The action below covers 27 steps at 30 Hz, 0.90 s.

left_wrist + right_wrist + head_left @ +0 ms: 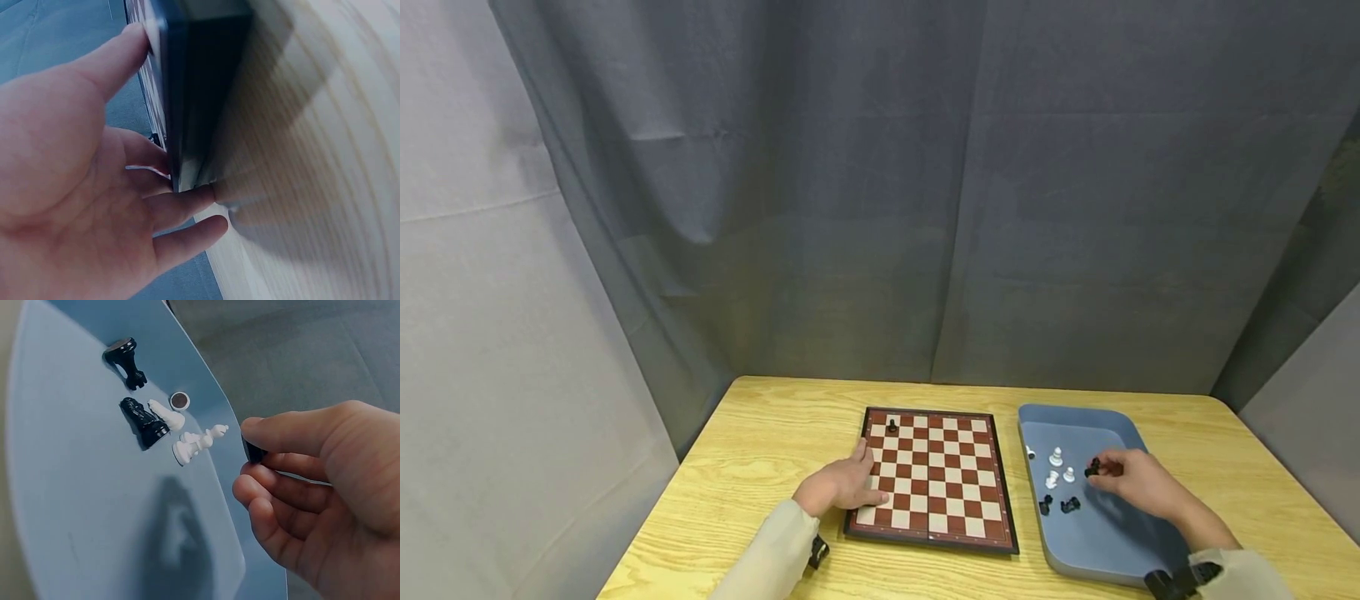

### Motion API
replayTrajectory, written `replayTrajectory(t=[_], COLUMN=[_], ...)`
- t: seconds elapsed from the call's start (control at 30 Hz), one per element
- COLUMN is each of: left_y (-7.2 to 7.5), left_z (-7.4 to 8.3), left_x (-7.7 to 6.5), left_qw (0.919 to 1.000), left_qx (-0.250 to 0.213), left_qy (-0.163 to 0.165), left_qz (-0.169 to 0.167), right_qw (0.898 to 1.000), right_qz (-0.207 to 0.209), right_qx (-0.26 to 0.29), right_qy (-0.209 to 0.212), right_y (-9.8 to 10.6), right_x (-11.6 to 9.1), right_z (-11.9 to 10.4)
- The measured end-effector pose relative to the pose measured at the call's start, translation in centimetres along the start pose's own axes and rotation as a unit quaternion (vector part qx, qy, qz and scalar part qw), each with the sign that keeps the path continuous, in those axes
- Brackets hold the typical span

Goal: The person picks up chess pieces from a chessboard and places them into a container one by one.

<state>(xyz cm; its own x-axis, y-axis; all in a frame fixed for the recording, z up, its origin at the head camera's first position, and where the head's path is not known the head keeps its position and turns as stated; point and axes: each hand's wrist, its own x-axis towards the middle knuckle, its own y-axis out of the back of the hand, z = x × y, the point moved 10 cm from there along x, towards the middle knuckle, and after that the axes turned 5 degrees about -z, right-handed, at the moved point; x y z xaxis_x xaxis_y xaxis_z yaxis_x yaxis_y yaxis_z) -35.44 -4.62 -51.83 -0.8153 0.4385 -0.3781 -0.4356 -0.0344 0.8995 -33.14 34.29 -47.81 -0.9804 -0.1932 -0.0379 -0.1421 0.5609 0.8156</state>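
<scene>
My left hand rests at the left edge of a red-and-white chessboard. Its thumb lies on the near left squares, and the other fingers extend along the dark side of the board. One small black chess piece stands near the board's far left corner. Over the blue tray, my right hand pinches a black chess piece between thumb and fingers; they hide much of it. Several white chess pieces and two black ones, including a knight, are in the tray below.
The tray stands on the wooden table to the right of the board, with a narrow strip of tabletop between them. A grey curtain hangs behind the table's far edge, and pale cloth hangs at the left.
</scene>
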Motion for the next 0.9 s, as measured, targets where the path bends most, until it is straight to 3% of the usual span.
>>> replayTrajectory(t=[0.53,0.7,0.9], left_y=[0.0,0.1,0.2], left_z=[0.0,0.0,0.0], left_x=[-0.2,-0.1,-0.2], left_qw=[1.0,1.0,1.0], left_qx=[-0.005,-0.003,-0.002], left_qy=[0.0,0.001,0.001], left_qz=[0.001,0.001,0.0], right_qw=[1.0,1.0,0.999], right_qz=[-0.013,-0.012,-0.002], right_qx=[0.014,0.014,0.024], right_qy=[0.008,0.007,0.042], right_y=[0.2,-0.1,-0.5], right_x=[0.3,0.8,1.6], right_z=[-1.1,-2.7,-5.8])
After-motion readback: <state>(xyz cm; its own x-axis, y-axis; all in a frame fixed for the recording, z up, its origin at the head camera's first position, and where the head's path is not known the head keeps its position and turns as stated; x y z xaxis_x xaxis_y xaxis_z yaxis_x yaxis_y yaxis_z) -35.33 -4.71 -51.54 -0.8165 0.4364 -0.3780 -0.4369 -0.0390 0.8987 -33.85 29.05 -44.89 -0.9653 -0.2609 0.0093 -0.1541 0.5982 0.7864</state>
